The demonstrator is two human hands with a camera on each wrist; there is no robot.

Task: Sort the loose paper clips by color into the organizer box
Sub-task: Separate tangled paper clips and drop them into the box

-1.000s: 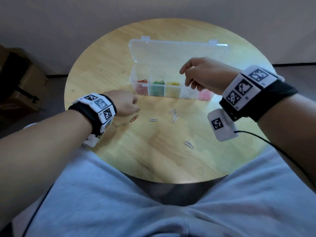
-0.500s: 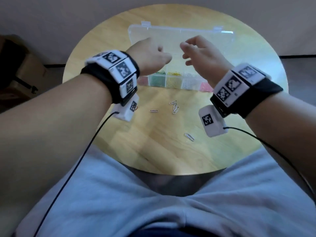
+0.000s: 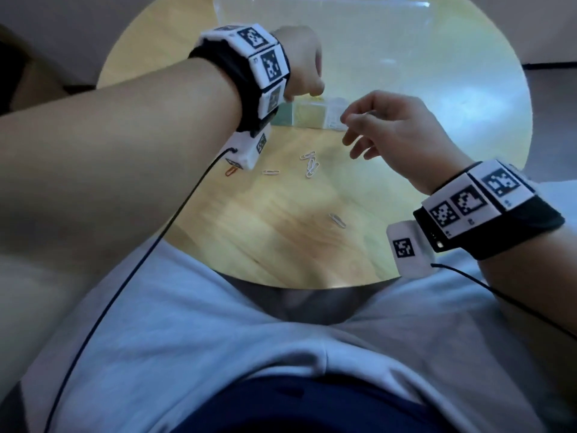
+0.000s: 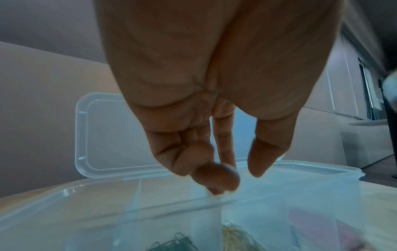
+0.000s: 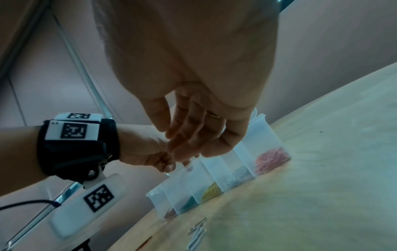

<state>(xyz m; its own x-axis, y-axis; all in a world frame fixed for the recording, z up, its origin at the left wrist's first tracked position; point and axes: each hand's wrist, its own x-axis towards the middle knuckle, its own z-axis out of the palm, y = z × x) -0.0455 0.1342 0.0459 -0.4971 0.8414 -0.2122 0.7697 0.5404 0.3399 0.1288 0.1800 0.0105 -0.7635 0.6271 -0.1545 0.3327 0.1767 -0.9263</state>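
Observation:
A clear organizer box [image 3: 312,118] stands open on the round wooden table [image 3: 281,245], holding red, green, yellow, white and pink clips in separate compartments [image 5: 227,171]. My left hand [image 3: 298,95] hovers over the box's green and yellow compartments [image 4: 234,232], fingertips pointing down. Its thumb and forefinger are apart, and I see no clip between them [image 4: 242,169]. My right hand [image 3: 349,134] hangs just in front of the box's right half, fingers loosely spread and holding nothing [image 5: 182,146]. Loose on the table lie a red clip [image 3: 230,171], a white clip [image 3: 271,172], a white bunch [image 3: 310,164] and another white one [image 3: 337,220].
The box's clear lid [image 3: 312,14] stands raised behind the compartments [image 4: 103,132]. The table's near edge meets my lap in grey shorts [image 3: 281,339]. Cables run from both wrist cameras. A wall lies beyond the table.
My left hand has lifted from the table beside the red clip to above the box. My right hand reached over the box, then drew back toward its front. The red clip has stayed put.

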